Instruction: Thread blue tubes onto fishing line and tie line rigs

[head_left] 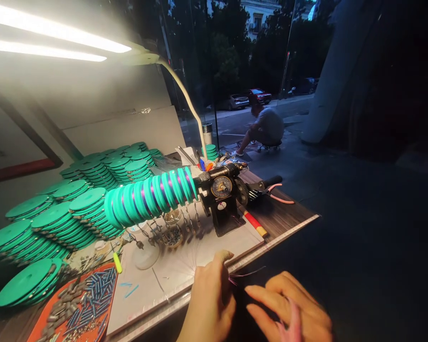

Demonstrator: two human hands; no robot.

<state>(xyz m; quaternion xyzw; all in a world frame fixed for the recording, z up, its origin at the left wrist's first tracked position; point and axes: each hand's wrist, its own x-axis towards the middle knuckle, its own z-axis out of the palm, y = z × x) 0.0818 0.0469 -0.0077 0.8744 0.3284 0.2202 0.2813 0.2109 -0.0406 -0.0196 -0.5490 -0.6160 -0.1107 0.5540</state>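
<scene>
My left hand (214, 292) is closed at the table's front edge, pinching thin fishing lines (247, 273) whose purplish ends stick out to its right. Fine strands run from this hand back toward the winder. Just right of it, my right hand (288, 304) is curled, thumb and forefinger apart, with a pink-handled tool (293, 323) in the palm; its working end is hidden. Beyond both hands, a row of green spools (152, 197) wound with purple line sits on the shaft of a black hand-cranked winder (221, 190). Small metal weights (190, 223) hang below the spools.
Stacked green spools (88, 204) fill the table's left and back. An orange tray (109, 297) holds small metal and blue parts. Pink-handled pliers (281, 194) lie right of the winder. A lamp (185, 90) arches above. Outside, a person (269, 124) sits low.
</scene>
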